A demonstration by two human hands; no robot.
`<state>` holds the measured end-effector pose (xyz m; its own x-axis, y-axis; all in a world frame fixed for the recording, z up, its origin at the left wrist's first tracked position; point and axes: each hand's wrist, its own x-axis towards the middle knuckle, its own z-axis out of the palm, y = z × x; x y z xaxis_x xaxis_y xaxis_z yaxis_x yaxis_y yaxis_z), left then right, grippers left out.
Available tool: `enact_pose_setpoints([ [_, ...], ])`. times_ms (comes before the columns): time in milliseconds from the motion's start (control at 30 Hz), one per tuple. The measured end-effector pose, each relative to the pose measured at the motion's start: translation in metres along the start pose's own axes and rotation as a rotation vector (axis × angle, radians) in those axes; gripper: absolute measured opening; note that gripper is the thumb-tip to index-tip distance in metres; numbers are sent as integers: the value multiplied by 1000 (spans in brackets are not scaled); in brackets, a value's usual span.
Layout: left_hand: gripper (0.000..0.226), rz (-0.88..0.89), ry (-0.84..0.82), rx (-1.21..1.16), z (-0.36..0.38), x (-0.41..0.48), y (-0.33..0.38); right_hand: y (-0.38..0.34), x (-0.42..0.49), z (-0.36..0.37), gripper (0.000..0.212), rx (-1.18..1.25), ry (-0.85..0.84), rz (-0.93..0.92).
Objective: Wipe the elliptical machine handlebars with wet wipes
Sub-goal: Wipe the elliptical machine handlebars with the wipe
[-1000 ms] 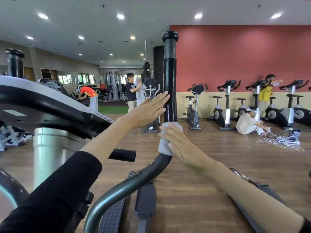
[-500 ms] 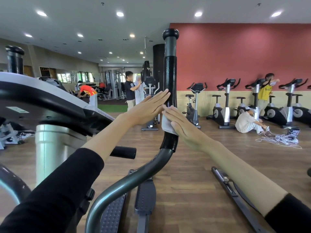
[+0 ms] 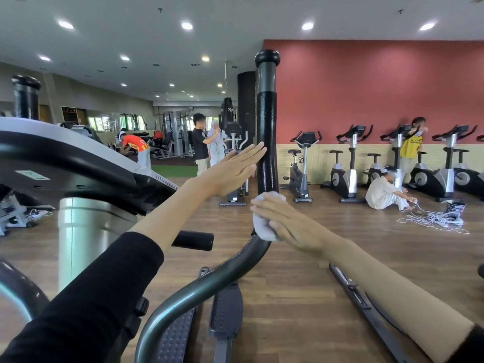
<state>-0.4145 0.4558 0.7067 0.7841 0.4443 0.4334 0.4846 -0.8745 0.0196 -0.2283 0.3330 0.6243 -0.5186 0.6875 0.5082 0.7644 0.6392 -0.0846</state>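
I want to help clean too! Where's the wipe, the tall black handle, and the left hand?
wet wipe (image 3: 263, 227): head view, bunched white cloth beside the fingers.
handlebar (image 3: 266, 132): head view, middle of the black grip.
left hand (image 3: 230, 172): head view, back of the hand.

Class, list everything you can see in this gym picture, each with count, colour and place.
handlebars: two, black, upright; one centre, one far left
wet wipe: one, white, low on centre handlebar
console: one, black and grey, left
exercise bikes: at least four, black and silver, along red wall
other people: five, background
rope: one tangle, white, floor right
left hand: one, flat against centre handlebar
right hand: one, pressing the wet wipe
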Motion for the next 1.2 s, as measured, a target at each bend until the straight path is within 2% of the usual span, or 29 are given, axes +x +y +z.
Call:
enact_pose_setpoints([
  [200,49,-12,7,-38,-2,2,2,11,30,-13,46,145,166,142],
  [367,48,-22,-6,-38,-4,2,5,-6,25,0,43,223,244,207],
  [600,48,-52,22,-67,-2,0,12,-12,-5,14,42,107,106,81],
  [833,48,-83,37,-66,4,-2,16,1,14,3,46,146,183,90],
  [1200,48,-154,164,-273,31,-43,25,2,2,4,44,195,147,56],
])
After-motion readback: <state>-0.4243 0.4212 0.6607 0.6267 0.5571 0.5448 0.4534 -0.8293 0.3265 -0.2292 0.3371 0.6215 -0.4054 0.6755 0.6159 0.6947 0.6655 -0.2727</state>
